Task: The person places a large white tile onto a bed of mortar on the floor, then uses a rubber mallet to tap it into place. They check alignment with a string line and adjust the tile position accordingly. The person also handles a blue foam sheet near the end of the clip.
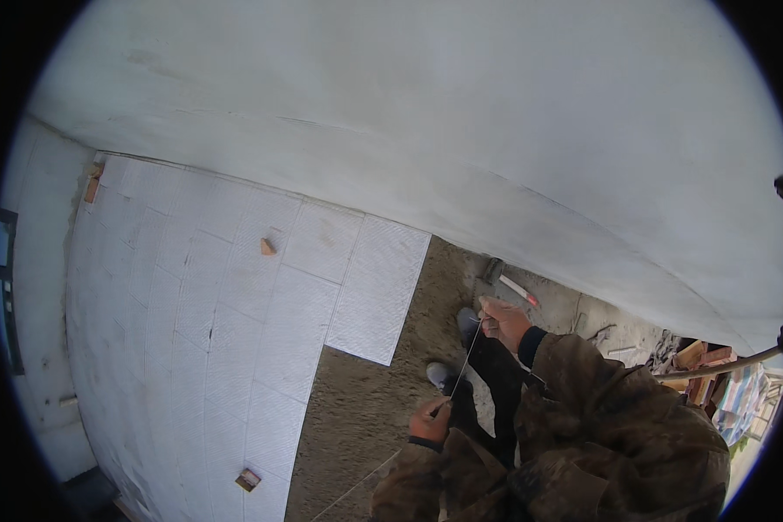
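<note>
A thin pale string (469, 358) runs taut between my two hands, above my shoes. My left hand (430, 421), the lower and nearer one, is closed with its fingers pinching the string. My right hand (504, 319) is held further up, closed around the string's other stretch, with a short end showing at the fingertips. From near my left hand a line (357, 480) slants down to the lower edge; whether it is the same string I cannot tell. Beyond my right hand a mallet (494, 271) with a dark head and a white and red handle lies by the wall.
White textured floor tiles (374, 291) cover the left, ending in a stepped edge beside rough brown mortar or sand (348, 409). A brick fragment (267, 247) and a small brown block (248, 479) lie on them. A pale wall (426, 96) borders the far side. Stacked materials (700, 361) stand right.
</note>
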A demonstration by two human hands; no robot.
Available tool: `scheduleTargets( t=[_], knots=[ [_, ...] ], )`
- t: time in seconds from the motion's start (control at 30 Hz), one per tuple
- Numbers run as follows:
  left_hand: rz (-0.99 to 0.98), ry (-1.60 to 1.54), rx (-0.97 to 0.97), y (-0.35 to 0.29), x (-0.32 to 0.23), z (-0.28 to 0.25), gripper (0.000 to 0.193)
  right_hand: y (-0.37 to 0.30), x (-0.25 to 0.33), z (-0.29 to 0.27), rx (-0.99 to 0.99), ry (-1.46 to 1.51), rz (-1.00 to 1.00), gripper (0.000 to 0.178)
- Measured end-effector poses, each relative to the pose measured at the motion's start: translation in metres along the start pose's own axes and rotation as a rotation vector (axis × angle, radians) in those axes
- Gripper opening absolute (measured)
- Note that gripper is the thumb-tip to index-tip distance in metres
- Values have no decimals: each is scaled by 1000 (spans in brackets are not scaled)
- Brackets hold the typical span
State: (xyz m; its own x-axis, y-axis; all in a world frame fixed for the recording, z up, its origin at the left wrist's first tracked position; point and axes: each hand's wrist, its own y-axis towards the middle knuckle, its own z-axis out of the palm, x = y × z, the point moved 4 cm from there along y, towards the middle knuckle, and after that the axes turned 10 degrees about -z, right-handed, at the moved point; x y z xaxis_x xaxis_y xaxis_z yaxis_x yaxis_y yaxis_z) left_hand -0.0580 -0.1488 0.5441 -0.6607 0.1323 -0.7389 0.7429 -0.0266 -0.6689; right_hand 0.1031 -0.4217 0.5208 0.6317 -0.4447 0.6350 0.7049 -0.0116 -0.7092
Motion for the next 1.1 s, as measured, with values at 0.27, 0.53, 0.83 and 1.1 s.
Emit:
scheduleTargets(
  t=[0.27, 0.53, 0.83, 1.1],
  knots=[
    [-113, 101, -40, 123, 59, 10, 24, 180, -47, -30, -85, -116, 7, 39],
    [-186, 136, -152, 271, 149, 13, 22, 367, -111, -60, -222, -177, -68, 49],
    [-217, 6, -166, 387, 246, 20, 21, 495, -160, -71, -220, -231, -128, 47],
    [-233, -15, -142, 437, 282, 11, 21, 541, -183, -77, -337, -176, -203, 31]
  ],
)
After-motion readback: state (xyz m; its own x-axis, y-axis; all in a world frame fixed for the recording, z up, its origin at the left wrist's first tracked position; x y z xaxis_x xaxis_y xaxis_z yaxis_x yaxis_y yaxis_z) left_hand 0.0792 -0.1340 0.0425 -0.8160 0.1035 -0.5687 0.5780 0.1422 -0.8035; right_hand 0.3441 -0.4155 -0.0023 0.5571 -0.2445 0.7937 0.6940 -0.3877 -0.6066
